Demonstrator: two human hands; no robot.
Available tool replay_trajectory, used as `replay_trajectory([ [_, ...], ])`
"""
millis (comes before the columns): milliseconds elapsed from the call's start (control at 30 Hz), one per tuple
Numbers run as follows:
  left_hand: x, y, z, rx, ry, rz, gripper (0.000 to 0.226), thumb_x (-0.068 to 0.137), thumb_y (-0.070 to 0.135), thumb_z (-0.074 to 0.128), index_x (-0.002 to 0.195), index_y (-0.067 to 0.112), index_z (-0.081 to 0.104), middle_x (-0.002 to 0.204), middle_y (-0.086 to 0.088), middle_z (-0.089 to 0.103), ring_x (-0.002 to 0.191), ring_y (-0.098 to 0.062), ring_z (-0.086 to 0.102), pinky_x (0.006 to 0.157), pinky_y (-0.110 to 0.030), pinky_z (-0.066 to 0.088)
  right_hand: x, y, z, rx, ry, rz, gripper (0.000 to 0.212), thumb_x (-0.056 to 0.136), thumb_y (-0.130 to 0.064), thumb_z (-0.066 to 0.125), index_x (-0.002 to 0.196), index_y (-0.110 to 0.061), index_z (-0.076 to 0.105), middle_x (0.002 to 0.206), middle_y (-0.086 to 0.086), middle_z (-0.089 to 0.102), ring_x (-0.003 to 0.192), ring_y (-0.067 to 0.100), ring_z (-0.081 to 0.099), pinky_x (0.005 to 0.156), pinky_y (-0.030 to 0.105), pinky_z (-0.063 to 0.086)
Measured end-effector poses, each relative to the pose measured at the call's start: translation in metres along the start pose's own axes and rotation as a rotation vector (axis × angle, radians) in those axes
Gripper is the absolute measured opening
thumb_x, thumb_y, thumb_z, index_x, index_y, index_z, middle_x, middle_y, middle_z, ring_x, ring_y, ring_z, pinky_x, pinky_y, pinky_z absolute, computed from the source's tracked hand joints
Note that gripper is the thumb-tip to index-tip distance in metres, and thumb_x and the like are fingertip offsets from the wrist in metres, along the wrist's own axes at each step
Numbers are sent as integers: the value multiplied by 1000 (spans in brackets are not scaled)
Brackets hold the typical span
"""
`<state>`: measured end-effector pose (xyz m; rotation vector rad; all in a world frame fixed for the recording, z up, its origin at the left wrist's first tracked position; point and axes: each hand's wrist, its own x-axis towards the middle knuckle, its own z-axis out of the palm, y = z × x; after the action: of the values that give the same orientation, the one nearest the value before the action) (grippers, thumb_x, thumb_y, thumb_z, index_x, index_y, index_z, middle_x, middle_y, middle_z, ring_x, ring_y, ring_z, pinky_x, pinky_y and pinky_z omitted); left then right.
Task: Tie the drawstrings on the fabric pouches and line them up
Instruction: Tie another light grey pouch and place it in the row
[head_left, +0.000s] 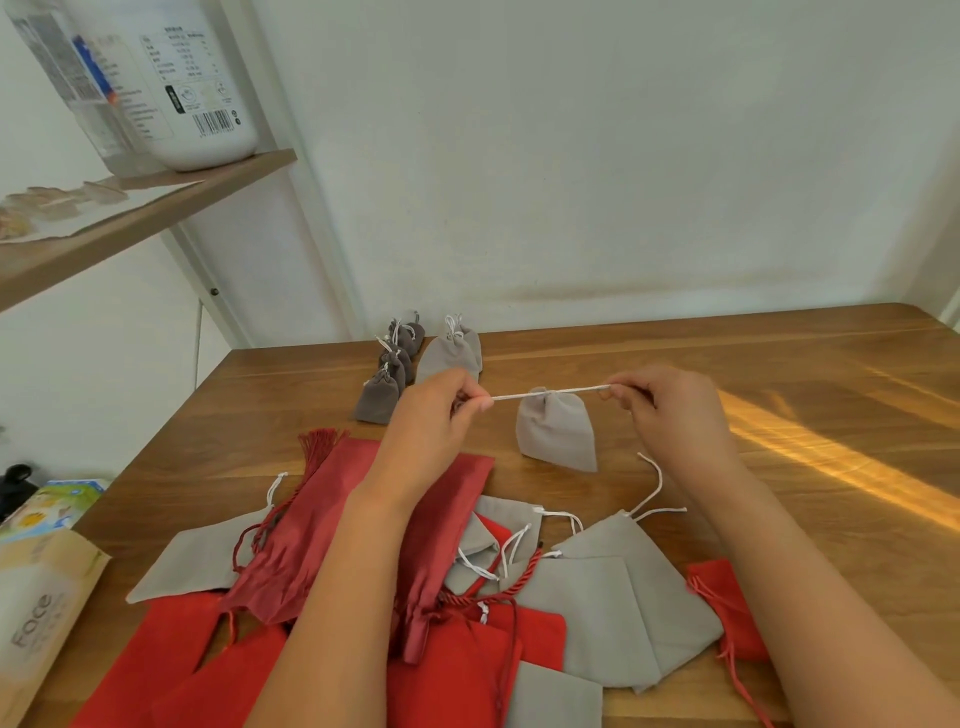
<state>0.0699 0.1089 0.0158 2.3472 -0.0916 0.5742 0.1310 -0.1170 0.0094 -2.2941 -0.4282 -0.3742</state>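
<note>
A light grey pouch (558, 434) hangs from its white drawstring (550, 393), mouth gathered, bottom near the wooden table (779, 374). My left hand (441, 410) pinches the string's left end; my right hand (670, 405) pinches the right end, and the cord is stretched taut between them. Behind, several dark grey pouches (387, 376) with closed tops stand in a line, with two light grey pouches (452, 351) beside them. A loose pile of red pouches (291, 545) and grey pouches (613, 597) with slack strings lies in front, partly under my forearms.
A wooden shelf (156, 208) at the upper left carries a large white jar (202, 88). A paper "Face" package (36, 618) and a small carton (57, 499) sit at the table's left edge. A wall stands right behind the table.
</note>
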Motion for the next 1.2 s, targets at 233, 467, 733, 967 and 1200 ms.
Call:
replay_trajectory([
  [233,1,1,1,-43,8,1,14,89,10,64,79,19,62,70,18,57,71,10,53,67,-5,38,4,4,0,39,72,26,17,92,-8,60,96,-10,76,84,1,69,76,14,55,67,22,32],
  [467,0,20,12,-728,27,-376,20,96,7,45,86,6,62,73,-3,58,57,-9,41,49,-17,35,3,6,12,-127,-77,-99,17,94,-14,58,97,-13,75,90,2,69,85,21,60,67,27,34],
  [733,0,27,13,-896,-39,-444,13,91,13,61,82,9,69,67,-4,64,47,-5,43,46,-13,39,-12,-12,29,35,-38,-271,14,90,-13,64,100,-14,74,77,-15,55,67,-7,47,64,6,32],
  [967,-2,20,20,-820,-149,-518,18,93,2,56,108,-3,64,70,-1,71,52,-2,58,54,-13,50,-17,-22,31,220,83,-355,10,90,-9,64,96,-12,72,98,-7,64,85,-1,57,72,6,40],
  [1200,-6,24,19,-420,-382,-349,22,90,10,63,71,10,72,54,3,57,47,-5,40,50,-18,35,-22,-25,31,274,-24,-332,13,94,-9,58,100,-12,69,102,-10,69,76,-7,60,68,7,45],
])
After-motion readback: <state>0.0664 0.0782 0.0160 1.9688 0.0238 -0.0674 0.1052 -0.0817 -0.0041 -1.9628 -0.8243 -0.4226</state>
